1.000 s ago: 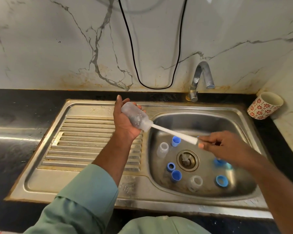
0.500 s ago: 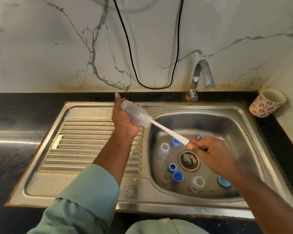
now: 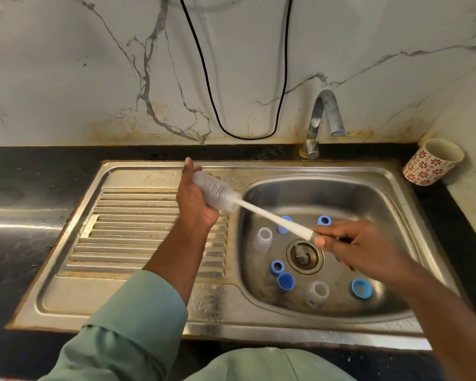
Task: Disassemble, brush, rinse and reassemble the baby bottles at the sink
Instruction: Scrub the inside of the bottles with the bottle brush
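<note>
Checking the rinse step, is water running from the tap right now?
No, the tap shows no stream, and the left hand holds the bottle away from it.

A steel sink [image 3: 149,303] (set in black counter [image 3: 25,243]) holds blue caps [image 3: 285,281]; cup [image 3: 432,162] on counter.

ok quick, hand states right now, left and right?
Left hand: holding the clear baby bottle, tilted over the sink's edge.
Right hand: pinching the white brush handle, whose other end is inside the bottle.
</note>
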Action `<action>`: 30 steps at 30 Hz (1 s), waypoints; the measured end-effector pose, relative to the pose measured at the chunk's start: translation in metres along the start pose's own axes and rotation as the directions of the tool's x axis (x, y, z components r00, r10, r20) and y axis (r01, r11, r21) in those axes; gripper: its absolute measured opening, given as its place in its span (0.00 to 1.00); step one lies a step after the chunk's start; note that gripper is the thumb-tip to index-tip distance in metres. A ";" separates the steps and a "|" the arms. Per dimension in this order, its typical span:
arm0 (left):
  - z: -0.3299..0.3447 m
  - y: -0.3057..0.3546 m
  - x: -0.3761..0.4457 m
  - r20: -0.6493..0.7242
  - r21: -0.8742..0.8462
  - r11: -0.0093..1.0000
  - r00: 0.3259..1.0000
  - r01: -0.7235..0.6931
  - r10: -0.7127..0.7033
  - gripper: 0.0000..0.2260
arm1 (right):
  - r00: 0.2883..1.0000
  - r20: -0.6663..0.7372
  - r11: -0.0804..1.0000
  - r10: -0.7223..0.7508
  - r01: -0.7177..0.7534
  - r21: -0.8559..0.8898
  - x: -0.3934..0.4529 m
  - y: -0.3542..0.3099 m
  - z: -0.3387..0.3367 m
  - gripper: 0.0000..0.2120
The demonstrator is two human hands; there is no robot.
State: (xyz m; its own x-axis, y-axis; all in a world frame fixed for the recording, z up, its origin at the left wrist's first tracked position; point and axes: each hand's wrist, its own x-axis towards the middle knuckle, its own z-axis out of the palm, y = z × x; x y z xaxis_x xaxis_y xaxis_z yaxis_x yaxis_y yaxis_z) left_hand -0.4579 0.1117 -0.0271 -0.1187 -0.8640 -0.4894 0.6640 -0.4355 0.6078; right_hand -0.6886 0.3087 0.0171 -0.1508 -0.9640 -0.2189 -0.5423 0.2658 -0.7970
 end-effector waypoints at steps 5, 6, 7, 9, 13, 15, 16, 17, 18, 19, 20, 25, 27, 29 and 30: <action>-0.006 -0.002 0.000 -0.011 -0.015 1.000 1.000 0.005 -0.005 0.18 | 0.988 0.137 0.997 0.074 -0.069 -0.043 -0.005 0.003 0.010 0.08; -0.009 -0.001 0.001 -0.014 -0.048 0.999 1.000 0.011 -0.012 0.15 | 0.985 0.154 0.995 0.079 -0.089 0.055 -0.005 0.002 0.007 0.07; -0.011 -0.001 0.003 -0.018 -0.060 0.998 1.000 0.010 -0.011 0.15 | 0.986 0.132 0.982 0.103 -0.122 0.146 -0.006 0.000 0.005 0.07; -0.009 0.001 0.004 0.000 -0.020 1.000 1.000 -0.013 0.013 0.20 | 0.990 0.046 0.978 0.137 -0.143 0.152 -0.005 0.001 0.010 0.07; -0.009 0.002 0.003 -0.054 0.012 1.000 0.998 -0.027 0.027 0.33 | 0.994 0.089 0.998 0.067 -0.067 -0.005 -0.009 -0.005 0.014 0.09; -0.005 0.002 0.003 -0.054 -0.020 0.999 0.998 -0.045 0.044 0.22 | 0.996 0.035 0.983 0.083 -0.088 0.163 -0.008 -0.003 0.015 0.07; -0.004 0.001 0.006 -0.071 0.004 0.998 0.996 -0.058 0.058 0.24 | 0.996 -0.009 0.982 0.088 -0.085 0.166 -0.007 0.002 0.019 0.08; -0.001 0.002 0.007 -0.082 0.049 0.997 0.994 -0.064 0.067 0.29 | 0.998 -0.042 0.998 0.053 -0.051 0.039 -0.005 0.007 0.024 0.07; 0.001 0.003 0.008 -0.091 0.088 0.994 0.993 -0.061 0.069 0.35 | 0.999 -0.048 0.992 -0.008 0.002 -0.123 -0.004 0.012 0.028 0.07; -0.001 0.001 0.010 -0.101 0.092 0.994 0.993 -0.055 0.065 0.42 | 0.996 -0.036 0.968 -0.082 0.071 -0.243 -0.005 0.014 0.030 0.07; -0.004 -0.001 0.012 -0.107 0.061 0.997 0.993 -0.049 0.056 0.48 | 0.984 -0.033 0.939 -0.174 0.156 -0.306 -0.007 0.016 0.030 0.10; -0.004 -0.001 0.003 -0.186 -0.030 0.993 0.977 -0.112 0.104 0.30 | 0.958 -0.163 0.831 -0.235 0.110 -0.546 -0.005 0.012 0.022 0.18; -0.008 -0.003 0.003 -0.164 -0.020 0.993 0.980 -0.114 0.109 0.39 | 0.988 -0.079 0.821 -0.135 0.067 -0.567 -0.007 0.009 0.029 0.16; -0.015 -0.007 0.003 -0.171 -0.023 0.993 0.979 -0.118 0.112 0.44 | 0.995 0.013 0.934 -0.099 0.098 -0.344 -0.009 0.005 0.026 0.11; -0.015 -0.006 0.003 -0.168 -0.030 0.992 0.979 -0.120 0.113 0.43 | 0.998 0.010 0.979 -0.056 0.057 -0.197 -0.007 0.002 0.023 0.09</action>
State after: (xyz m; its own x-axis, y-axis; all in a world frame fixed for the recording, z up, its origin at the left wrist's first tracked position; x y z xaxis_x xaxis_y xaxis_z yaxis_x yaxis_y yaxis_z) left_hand -0.4510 0.1153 -0.0416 0.0827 -0.8531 -0.5152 0.6955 -0.3208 0.6429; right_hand -0.6696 0.3157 0.0043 -0.1120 -0.9774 -0.1790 -0.7024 0.2053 -0.6815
